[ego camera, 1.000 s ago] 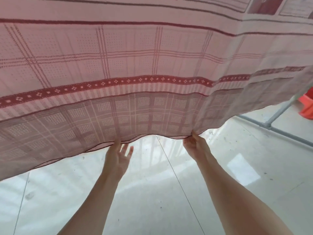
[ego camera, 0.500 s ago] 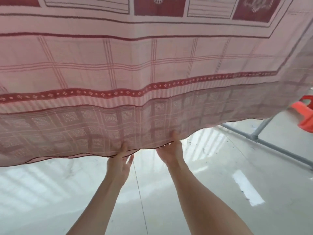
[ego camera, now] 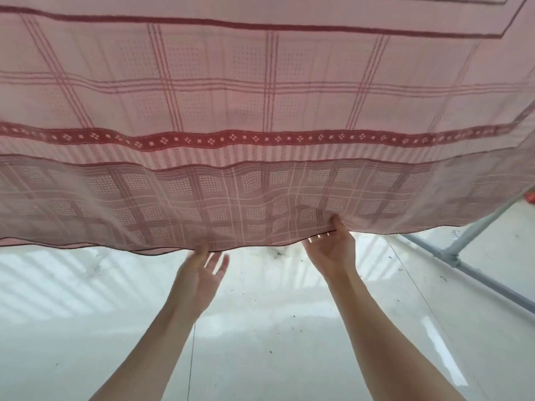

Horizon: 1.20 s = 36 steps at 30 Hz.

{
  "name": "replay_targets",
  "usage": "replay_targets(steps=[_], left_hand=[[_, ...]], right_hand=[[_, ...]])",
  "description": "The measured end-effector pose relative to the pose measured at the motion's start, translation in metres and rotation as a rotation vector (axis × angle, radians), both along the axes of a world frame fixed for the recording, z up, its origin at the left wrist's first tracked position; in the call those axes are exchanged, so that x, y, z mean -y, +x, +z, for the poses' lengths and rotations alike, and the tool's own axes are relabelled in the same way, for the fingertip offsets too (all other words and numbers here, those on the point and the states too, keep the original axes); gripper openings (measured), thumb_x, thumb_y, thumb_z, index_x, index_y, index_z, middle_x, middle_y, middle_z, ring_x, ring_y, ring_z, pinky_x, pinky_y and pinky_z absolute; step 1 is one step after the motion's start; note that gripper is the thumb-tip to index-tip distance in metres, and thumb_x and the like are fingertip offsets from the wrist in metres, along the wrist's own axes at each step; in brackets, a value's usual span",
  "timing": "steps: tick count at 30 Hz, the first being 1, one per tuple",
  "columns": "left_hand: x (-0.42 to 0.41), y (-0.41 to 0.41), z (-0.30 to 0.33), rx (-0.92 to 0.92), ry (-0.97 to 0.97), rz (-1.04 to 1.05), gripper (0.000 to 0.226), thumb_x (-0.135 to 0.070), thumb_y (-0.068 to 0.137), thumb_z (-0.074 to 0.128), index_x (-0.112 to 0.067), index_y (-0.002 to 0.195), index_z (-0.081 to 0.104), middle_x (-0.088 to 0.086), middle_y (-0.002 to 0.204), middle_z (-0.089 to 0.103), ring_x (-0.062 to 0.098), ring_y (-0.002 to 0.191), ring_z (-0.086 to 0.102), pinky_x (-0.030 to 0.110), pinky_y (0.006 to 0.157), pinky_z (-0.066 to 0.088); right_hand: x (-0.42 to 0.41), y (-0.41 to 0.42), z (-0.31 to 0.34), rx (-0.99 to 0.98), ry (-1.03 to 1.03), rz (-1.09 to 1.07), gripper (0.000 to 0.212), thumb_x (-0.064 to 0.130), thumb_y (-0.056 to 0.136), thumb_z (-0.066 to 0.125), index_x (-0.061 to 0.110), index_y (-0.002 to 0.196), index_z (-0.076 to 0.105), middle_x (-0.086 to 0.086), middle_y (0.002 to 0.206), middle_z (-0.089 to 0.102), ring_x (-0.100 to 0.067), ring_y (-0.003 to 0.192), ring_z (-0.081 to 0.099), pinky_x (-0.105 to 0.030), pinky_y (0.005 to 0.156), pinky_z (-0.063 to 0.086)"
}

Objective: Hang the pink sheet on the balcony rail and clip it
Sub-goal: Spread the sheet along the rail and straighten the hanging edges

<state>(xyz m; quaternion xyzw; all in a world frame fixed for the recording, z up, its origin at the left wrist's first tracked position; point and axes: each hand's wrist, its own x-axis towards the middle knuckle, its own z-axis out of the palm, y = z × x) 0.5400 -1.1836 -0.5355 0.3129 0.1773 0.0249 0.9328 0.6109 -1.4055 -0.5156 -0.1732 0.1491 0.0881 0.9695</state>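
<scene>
The pink sheet [ego camera: 260,96], checked with dark red bands, hangs spread across the whole upper view; its lower hem runs just above my hands. My right hand [ego camera: 333,250] pinches the hem, thumb in front of the cloth and fingers behind it. My left hand [ego camera: 199,273] is below the hem with its fingers spread, and only the fingertips touch the cloth edge. The rail that carries the sheet is hidden above the view. No clips are visible.
A glossy white tiled floor [ego camera: 260,342] lies beneath, with specks of dirt. A grey pipe frame [ego camera: 451,256] runs along the floor at the right, with one tube rising behind the sheet. A bit of a red object [ego camera: 531,196] shows at the right edge.
My hands have drawn apart along the hem. The right hand has shifted to the right and keeps its pinch; the left hand has opened, fingers spread. The view has tilted up.
</scene>
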Motion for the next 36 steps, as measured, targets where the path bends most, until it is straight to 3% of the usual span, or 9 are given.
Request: replay_targets(steps=[3, 5, 11, 15, 21, 27, 33, 36], left_hand=[[0.050, 0.009, 0.001, 0.017, 0.055, -0.108, 0.011, -0.015, 0.084, 0.055, -0.022, 0.086, 0.062, -0.010, 0.085, 0.070, 0.011, 0.099, 0.059, 0.034, 0.086, 0.045], [0.074, 0.016, 0.002, 0.010, 0.091, -0.122, 0.008, -0.016, 0.082, 0.058, -0.022, 0.083, 0.063, -0.011, 0.087, 0.071, 0.010, 0.098, 0.061, 0.031, 0.083, 0.046], [0.092, 0.027, -0.004, -0.052, 0.110, -0.043, 0.011, -0.012, 0.085, 0.057, -0.018, 0.077, 0.060, -0.010, 0.074, 0.071, 0.009, 0.085, 0.063, 0.029, 0.078, 0.046], [0.090, 0.028, -0.006, -0.068, 0.159, 0.008, 0.014, -0.010, 0.089, 0.053, -0.016, 0.079, 0.060, -0.011, 0.068, 0.070, 0.005, 0.076, 0.063, 0.027, 0.077, 0.046], [0.088, 0.027, -0.007, -0.050, 0.177, 0.002, 0.008, -0.013, 0.086, 0.057, -0.013, 0.078, 0.059, -0.007, 0.071, 0.070, 0.008, 0.078, 0.064, 0.028, 0.077, 0.048], [0.090, 0.018, -0.009, -0.038, 0.173, -0.001, 0.011, -0.015, 0.084, 0.060, -0.013, 0.074, 0.057, -0.004, 0.072, 0.067, 0.009, 0.076, 0.062, 0.027, 0.076, 0.049], [0.088, 0.020, 0.001, -0.093, 0.220, 0.058, 0.013, -0.005, 0.087, 0.057, -0.016, 0.081, 0.061, -0.009, 0.070, 0.069, 0.008, 0.075, 0.062, 0.027, 0.076, 0.047], [0.083, 0.022, 0.003, -0.094, 0.205, 0.085, 0.014, -0.007, 0.088, 0.056, -0.018, 0.081, 0.059, -0.009, 0.068, 0.067, 0.009, 0.073, 0.057, 0.026, 0.075, 0.046]], right_hand=[[0.007, -0.003, -0.006, 0.045, 0.036, -0.019, 0.008, 0.018, 0.088, 0.056, 0.014, 0.088, 0.064, -0.001, 0.096, 0.065, -0.020, 0.099, 0.061, -0.037, 0.099, 0.044], [0.011, -0.006, -0.011, 0.073, 0.063, -0.056, 0.013, 0.019, 0.090, 0.055, 0.011, 0.092, 0.066, -0.002, 0.094, 0.069, -0.019, 0.099, 0.063, -0.036, 0.100, 0.044], [0.010, -0.013, -0.030, 0.089, 0.147, -0.114, 0.019, 0.015, 0.093, 0.049, 0.005, 0.104, 0.062, -0.003, 0.092, 0.074, -0.015, 0.100, 0.063, -0.031, 0.087, 0.054], [0.003, -0.011, -0.033, 0.048, 0.157, -0.145, 0.017, 0.013, 0.092, 0.050, 0.004, 0.101, 0.062, -0.005, 0.090, 0.074, -0.016, 0.096, 0.065, -0.034, 0.081, 0.051], [0.004, -0.017, -0.034, 0.053, 0.137, -0.179, 0.017, 0.013, 0.091, 0.054, 0.003, 0.099, 0.065, -0.007, 0.094, 0.074, -0.014, 0.091, 0.070, -0.030, 0.083, 0.057], [0.002, -0.024, -0.031, 0.011, 0.088, -0.223, 0.026, 0.017, 0.078, 0.066, 0.002, 0.099, 0.066, -0.006, 0.094, 0.073, -0.016, 0.103, 0.064, -0.033, 0.093, 0.048], [0.014, -0.025, -0.027, 0.045, 0.079, -0.138, 0.017, 0.013, 0.087, 0.058, 0.004, 0.101, 0.064, -0.004, 0.094, 0.072, -0.014, 0.097, 0.066, -0.031, 0.089, 0.048], [0.036, -0.021, -0.024, 0.062, 0.109, -0.171, 0.017, 0.015, 0.090, 0.056, 0.005, 0.102, 0.064, -0.004, 0.094, 0.073, -0.015, 0.104, 0.062, -0.033, 0.096, 0.045]])
